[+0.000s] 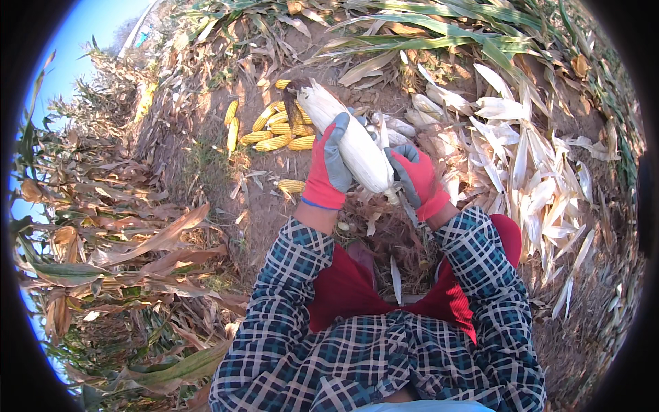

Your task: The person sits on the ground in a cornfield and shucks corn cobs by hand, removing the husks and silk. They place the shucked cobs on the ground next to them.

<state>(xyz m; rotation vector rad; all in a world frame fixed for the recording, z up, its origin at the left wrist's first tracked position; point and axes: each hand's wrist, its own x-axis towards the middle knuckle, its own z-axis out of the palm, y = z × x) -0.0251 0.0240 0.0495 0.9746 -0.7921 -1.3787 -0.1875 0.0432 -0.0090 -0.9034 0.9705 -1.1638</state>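
My left hand [332, 159], in a red and grey coated glove, grips a large ear of corn [355, 141] still in its pale husk. Dark brown silk [294, 103] hangs from the ear's tip, which slants up and to the left. At the stem end, my gloved right hand [414, 175] has its fingers curled against the husk. Below that hand a thin greyish strip [411, 212] shows; whether it is husk or a tool I cannot tell. Beyond the left hand lies a group of bare yellow corn cobs [278, 135] on the soil.
A single yellow cob [291, 186] lies nearer me. Unhusked ears [396, 123] sit behind my right hand. On the right spreads a heap of stripped husks [535, 185]. Dry corn stalks [128, 257] cover the left side, and green leaves [437, 36] lie at the far side.
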